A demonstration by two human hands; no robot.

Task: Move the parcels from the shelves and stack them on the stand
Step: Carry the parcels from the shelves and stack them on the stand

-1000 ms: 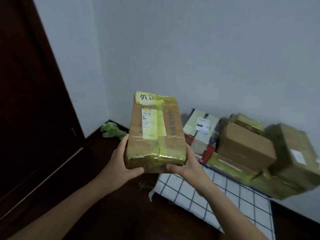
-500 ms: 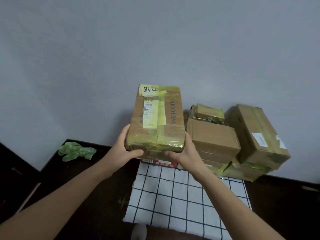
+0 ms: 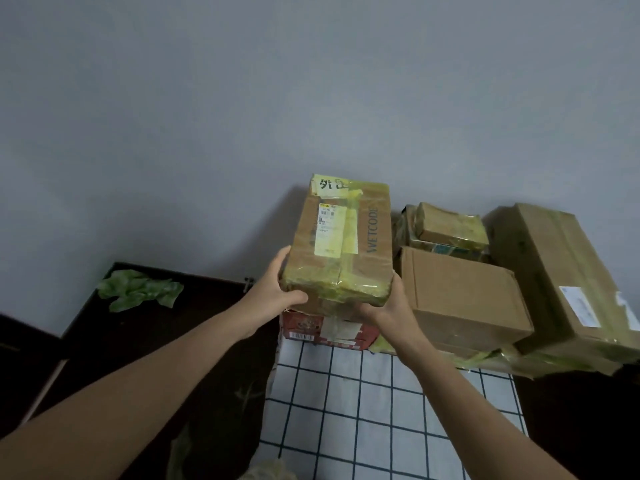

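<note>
The parcel (image 3: 341, 244) hides most of the red box (image 3: 311, 329) beneath it; whether the two touch cannot be told. Most fingers of the left hand (image 3: 277, 289) and right hand (image 3: 388, 306) lie hidden behind the parcel. The print on its label (image 3: 330, 230) is too small to read. The big box (image 3: 561, 271) runs off the right edge, and the cloth (image 3: 381, 410) off the bottom.

I'm seeing taped parcel (image 3: 341, 244) showing brown cardboard under glossy, wrinkled yellowish tape, matt paper label (image 3: 329, 230) sitting on top. Plain box (image 3: 460, 292) looking matt, bare cardboard. Small parcel (image 3: 450, 226) shining with tape. Checked cloth (image 3: 381, 410) looking soft, matt. Wall (image 3: 311, 81) reading smooth, matt.
</note>
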